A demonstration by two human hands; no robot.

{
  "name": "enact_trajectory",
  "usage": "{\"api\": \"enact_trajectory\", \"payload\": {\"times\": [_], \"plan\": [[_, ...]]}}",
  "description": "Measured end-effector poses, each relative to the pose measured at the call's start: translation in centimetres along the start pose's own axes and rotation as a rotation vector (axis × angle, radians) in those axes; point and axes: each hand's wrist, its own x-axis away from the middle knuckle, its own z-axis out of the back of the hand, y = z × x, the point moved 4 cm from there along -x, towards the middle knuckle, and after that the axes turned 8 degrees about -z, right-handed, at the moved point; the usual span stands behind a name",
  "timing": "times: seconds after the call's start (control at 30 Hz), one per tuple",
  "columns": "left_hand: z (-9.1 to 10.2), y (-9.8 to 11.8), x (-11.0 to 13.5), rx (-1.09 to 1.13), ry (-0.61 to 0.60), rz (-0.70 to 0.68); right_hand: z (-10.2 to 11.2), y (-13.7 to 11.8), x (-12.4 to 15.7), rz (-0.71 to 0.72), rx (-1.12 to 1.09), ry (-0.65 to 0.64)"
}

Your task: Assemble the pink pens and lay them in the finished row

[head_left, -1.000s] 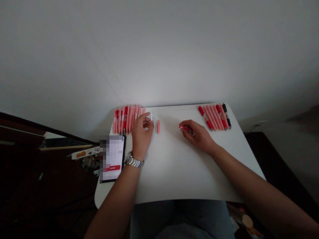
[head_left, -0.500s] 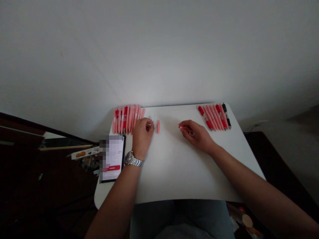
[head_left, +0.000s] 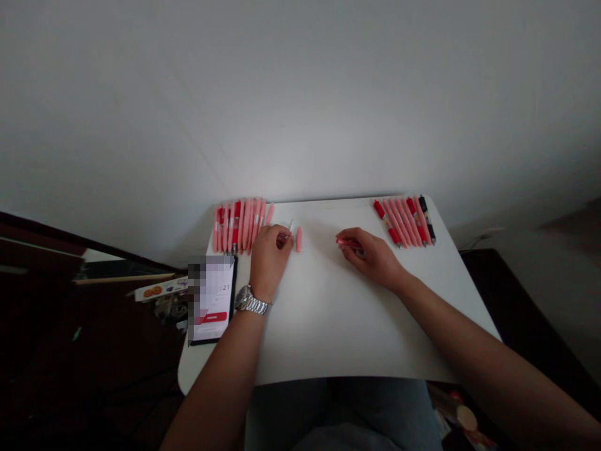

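My left hand (head_left: 269,260) pinches a thin, whitish, see-through piece (head_left: 292,225) between thumb and forefinger; its exact kind is too small to tell. Just right of those fingertips lies a short pink pen barrel part (head_left: 299,239), on the white table. My right hand (head_left: 369,254) has its fingers closed around a pink pen part (head_left: 345,242), with a red tip poking out to the left; the palm side is hidden. Behind my left hand is a row of pink and red pens (head_left: 243,222). Beyond my right hand lies another row of pens (head_left: 402,220), with a black pen (head_left: 427,219) at its right end.
A phone (head_left: 213,300) with a lit screen rests at the left edge of the white table (head_left: 323,332). A plain wall (head_left: 305,113) rises behind the table. Below to the left, assorted items (head_left: 164,300) lie in the dark.
My left hand has shifted very slightly, and the whitish piece now tilts a little more to the right. My right hand stays nearly still, its pink part turned slightly.
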Motion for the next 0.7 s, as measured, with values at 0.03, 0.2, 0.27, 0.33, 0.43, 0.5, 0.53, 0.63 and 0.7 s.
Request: {"api": "enact_trajectory", "payload": {"times": [0.03, 0.2, 0.27, 0.33, 0.43, 0.5, 0.53, 0.63, 0.7], "plan": [[0.0, 0.1, 0.0, 0.0, -0.001, -0.001, 0.0, 0.0, 0.0, 0.002, 0.002, -0.002], [0.1, 0.2, 0.0, -0.011, 0.01, -0.021, 0.0, 0.1, 0.0, 0.006, 0.013, -0.001], [0.2, 0.2, 0.0, -0.007, 0.021, -0.028, -0.1, 0.3, 0.0, -0.003, 0.006, -0.003], [0.3, 0.4, 0.0, -0.001, 0.03, -0.03, -0.2, 0.4, 0.0, -0.019, -0.009, -0.005], [0.5, 1.3, -0.2, 0.016, 0.042, -0.058, -0.3, 0.5, 0.0, -0.037, -0.041, -0.005], [0.7, 2.2, -0.2, 0.021, 0.05, -0.121, -0.4, 0.4, -0.1, -0.041, -0.05, -0.006], [0.7, 2.7, -0.3, 0.035, 0.041, -0.156, -0.4, 0.3, -0.1, -0.044, -0.049, -0.005], [0.4, 3.9, -0.2, 0.087, -0.016, -0.244, -0.3, 0.0, -0.2, -0.048, -0.026, 0.005], [0.1, 4.4, 0.0, 0.113, -0.067, -0.289, -0.2, -0.2, -0.2, -0.036, -0.01, 0.013]]}}
